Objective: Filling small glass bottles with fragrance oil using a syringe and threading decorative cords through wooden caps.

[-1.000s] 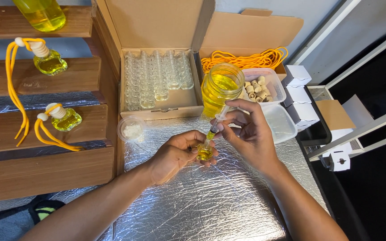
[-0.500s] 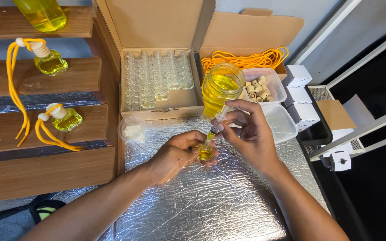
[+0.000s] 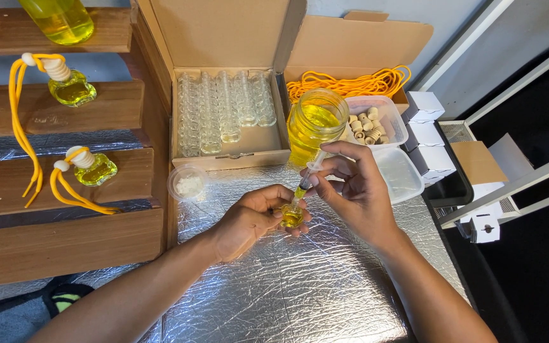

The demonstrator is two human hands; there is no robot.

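I see my left hand (image 3: 249,219) cupped around a small glass bottle (image 3: 291,217) holding yellow liquid, gripped between thumb and fingertips just above the foil-covered desk (image 3: 300,286), about midway along its width. My right hand (image 3: 357,194) pinches a thin syringe (image 3: 308,178) tilted down to the left, its tip at the bottle's mouth and yellow liquid showing in its lower barrel (the plunger end sits under my fingers).

Just behind the hands, toward the desk's far edge, stands an open glass jar (image 3: 316,124) of yellow liquid. Left of it lies an open cardboard box (image 3: 227,117) with rows of empty clear bottles. Right of the jar a clear plastic tub (image 3: 376,121) holds pale wooden caps, with a coil of orange cord (image 3: 351,82) behind it in a second box. A small round dish (image 3: 189,184) of white bits sits near the first box's front left corner.

On the wooden steps (image 3: 65,184) at the left, two filled bottles (image 3: 93,168) with orange cords rest on separate steps. Small white cartons (image 3: 427,133) are stacked at the right edge.
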